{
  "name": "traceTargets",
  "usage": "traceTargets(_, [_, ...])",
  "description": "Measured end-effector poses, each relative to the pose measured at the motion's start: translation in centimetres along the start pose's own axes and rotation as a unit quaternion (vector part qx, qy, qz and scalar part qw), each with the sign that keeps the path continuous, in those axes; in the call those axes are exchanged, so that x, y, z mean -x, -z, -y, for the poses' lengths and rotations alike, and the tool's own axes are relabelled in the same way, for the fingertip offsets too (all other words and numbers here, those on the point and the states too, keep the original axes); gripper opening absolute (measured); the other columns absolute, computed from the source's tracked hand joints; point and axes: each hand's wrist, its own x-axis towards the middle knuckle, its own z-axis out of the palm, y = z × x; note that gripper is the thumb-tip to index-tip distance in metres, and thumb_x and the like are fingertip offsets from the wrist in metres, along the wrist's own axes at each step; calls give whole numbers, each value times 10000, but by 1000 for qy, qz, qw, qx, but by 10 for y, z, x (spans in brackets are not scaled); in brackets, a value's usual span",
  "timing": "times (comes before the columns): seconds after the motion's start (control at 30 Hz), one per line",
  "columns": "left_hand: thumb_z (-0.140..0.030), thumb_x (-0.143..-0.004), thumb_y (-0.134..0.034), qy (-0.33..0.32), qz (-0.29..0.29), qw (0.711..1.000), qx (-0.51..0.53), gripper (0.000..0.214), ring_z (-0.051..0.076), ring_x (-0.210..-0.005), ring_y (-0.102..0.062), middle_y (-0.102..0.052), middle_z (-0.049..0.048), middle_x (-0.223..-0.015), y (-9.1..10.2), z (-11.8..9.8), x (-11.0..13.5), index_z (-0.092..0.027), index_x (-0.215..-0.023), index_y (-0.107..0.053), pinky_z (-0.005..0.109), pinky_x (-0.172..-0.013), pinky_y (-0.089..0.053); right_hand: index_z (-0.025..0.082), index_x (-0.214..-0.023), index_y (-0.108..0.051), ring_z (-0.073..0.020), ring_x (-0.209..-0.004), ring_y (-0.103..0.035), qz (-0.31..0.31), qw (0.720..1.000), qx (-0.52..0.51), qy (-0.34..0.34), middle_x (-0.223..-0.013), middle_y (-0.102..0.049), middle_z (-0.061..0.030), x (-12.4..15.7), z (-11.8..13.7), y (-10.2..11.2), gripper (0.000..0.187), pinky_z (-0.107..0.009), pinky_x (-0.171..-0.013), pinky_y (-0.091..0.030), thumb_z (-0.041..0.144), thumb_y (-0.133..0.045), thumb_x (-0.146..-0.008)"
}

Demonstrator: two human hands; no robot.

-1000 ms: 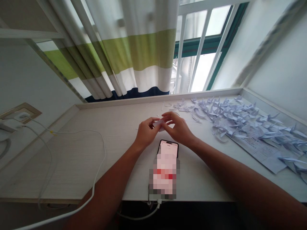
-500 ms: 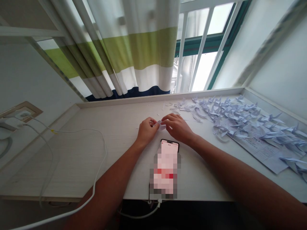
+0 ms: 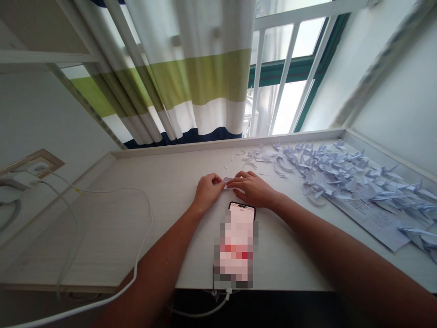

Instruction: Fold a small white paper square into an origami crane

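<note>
A small folded piece of white paper (image 3: pixel 226 181) lies low over the desk, between my two hands. My left hand (image 3: pixel 207 191) is closed, pinching the paper's left side between thumb and fingertips. From the other side my right hand (image 3: pixel 253 187) grips the paper's right edge with its fingertips, its other fingers bent above. The hands partly hide the paper, so its exact folds cannot be made out. Just below them a phone (image 3: pixel 239 232) lies face up with its screen lit and partly blurred out.
Many folded white paper cranes (image 3: pixel 327 164) cover the right of the desk (image 3: pixel 112 218), some on a printed sheet (image 3: pixel 372 218). Paper strips (image 3: pixel 251 165) lie behind my hands. A white cable (image 3: pixel 150 214) loops across the left, and another charging cable (image 3: pixel 227 296) runs from the phone.
Both hands have lowered the paper slightly toward the desk. My right fingers now lie flatter across it. The whole view has tilted up a little.
</note>
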Motion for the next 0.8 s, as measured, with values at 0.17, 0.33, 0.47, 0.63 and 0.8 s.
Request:
traceTargets(0.17, [-201, -798, -762, -14, -9, 999, -33, 102, 220, -938, -672, -755, 60, -949, 3, 5, -1, -201, -873, -693, 348, -875, -518, 195, -1236, -749, -303, -1212, -623, -6, 1000, -5, 1, -1299, -772, -84, -2, -2, -4, 306, -474, -1016, -434, 173, -544, -1010])
traceTargets(0.33, [-151, -830, -708, -66, 27, 996, -48, 141, 232, -1009, -666, -767, 52, -1012, 8, 3, -2, -219, -950, -733, 366, -933, -528, 182, -1222, -743, -308, -1205, -628, -14, 1000, -14, 0, -1279, -773, -111, -2, -3, -6, 290, -481, -1018, -438, 192, -529, -1028])
traceTargets(0.47, [-112, -863, -646, -122, 54, 990, -43, 256, 224, -1099, -674, -784, 42, -1120, 13, 3, -4, -245, -1037, -779, 378, -1040, -518, 174, -1188, -749, -302, -1194, -640, -19, 999, -41, -18, -1249, -774, -128, -1, -5, -6, 269, -486, -1019, -451, 219, -532, -1035])
traceTargets(0.63, [-84, -912, -550, -193, 113, 969, -104, 362, 237, -1212, -660, -787, 42, -1226, 18, 7, -7, -261, -1080, -818, 418, -1136, -476, 181, -1183, -747, -291, -1215, -626, -28, 996, -74, -39, -1269, -766, -111, 0, -7, -6, 257, -486, -1057, -464, 188, -560, -1006])
traceTargets(0.8, [-96, -937, -504, -203, 164, 953, -155, 451, 228, -1320, -628, -733, 34, -1375, 20, 7, -6, -266, -1267, -761, 415, -1184, -432, 169, -1169, -750, -305, -1279, -592, -29, 998, -31, -36, -1374, -723, -121, 0, -4, -6, 249, -491, -1094, -449, 186, -567, -1002])
